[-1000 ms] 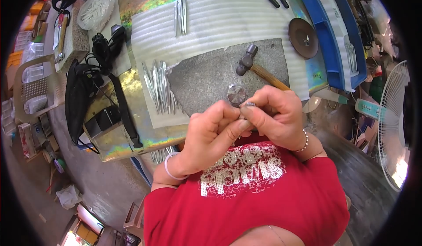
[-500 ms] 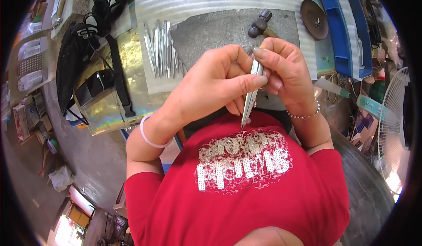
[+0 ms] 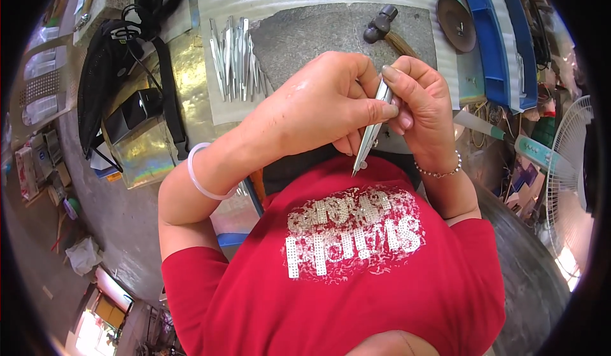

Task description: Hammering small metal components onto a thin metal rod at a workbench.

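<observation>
Between my two hands, above my red shirt, is a slim silver drawing compass (image 3: 369, 138), tilted with its pointed tip down toward me. A small round screw shows near its tip. My left hand (image 3: 328, 104) is closed on its middle, the thumb laid across it. With thumb and bent fingers my right hand (image 3: 421, 101) pinches the upper end. The fingers partly cover the compass's top. Beyond the hands lies a grey stone slab (image 3: 305, 34), with a ball-peen hammer (image 3: 380, 25) resting on it, its handle partly behind my right hand.
Several slim silver metal pieces (image 3: 235, 60) lie left of the slab on white foam sheeting (image 3: 223, 0). A brown round dish (image 3: 456, 24) and a blue tray (image 3: 490, 44) stand at the right. A black strapped bag (image 3: 105, 82) lies left; a fan (image 3: 566, 165) stands far right.
Both hands have shifted slightly to the right with the compass still in them. My left forearm and elbow have swung outward to the left.
</observation>
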Demonstrator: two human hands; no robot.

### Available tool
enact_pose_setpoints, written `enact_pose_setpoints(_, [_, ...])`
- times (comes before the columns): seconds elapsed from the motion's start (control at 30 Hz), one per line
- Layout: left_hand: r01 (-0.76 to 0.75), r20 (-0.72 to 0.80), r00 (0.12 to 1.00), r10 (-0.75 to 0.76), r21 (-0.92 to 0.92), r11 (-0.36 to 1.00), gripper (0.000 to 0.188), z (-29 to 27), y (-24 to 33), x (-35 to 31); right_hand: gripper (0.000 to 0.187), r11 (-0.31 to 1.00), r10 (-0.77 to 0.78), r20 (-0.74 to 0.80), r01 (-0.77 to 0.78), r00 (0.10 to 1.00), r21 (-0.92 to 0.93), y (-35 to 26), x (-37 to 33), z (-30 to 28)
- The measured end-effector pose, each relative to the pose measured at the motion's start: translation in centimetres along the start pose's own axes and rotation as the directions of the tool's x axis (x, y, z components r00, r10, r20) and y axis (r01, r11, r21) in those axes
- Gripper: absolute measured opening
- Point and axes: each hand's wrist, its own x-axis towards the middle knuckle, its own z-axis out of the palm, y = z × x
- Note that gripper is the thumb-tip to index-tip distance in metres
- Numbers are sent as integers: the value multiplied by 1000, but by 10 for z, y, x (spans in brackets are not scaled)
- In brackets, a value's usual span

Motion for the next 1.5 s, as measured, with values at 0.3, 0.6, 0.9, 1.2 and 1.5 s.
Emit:
enact_pose_setpoints(0.3, [-52,5,999,52,-46,998,23,5,2,8,15,996,-10,-2,10,1000,90,-8,-3,-8])
enact_pose_setpoints(0.6, [-451,-404,597,693,545,707,31,18,-31,-26,18,495,-507,-6,286,862,-820,-101,6,-85])
enact_pose_setpoints(0.9, [-234,-429,545,720,748,622,15,12,-59,-6,18,-201,-426,101,14,899,-979,-37,70,-134])
enact_pose_setpoints(1.2, [-371,-581,708,403,180,911,6,15,-47,6,37,-100,-397,345,333,850,-938,-42,1,-66])
enact_pose_setpoints(1.5, [-412,-554,693,461,221,884,6,16,-52,28,41,-149,-415,273,231,868,-961,-22,1,-51])
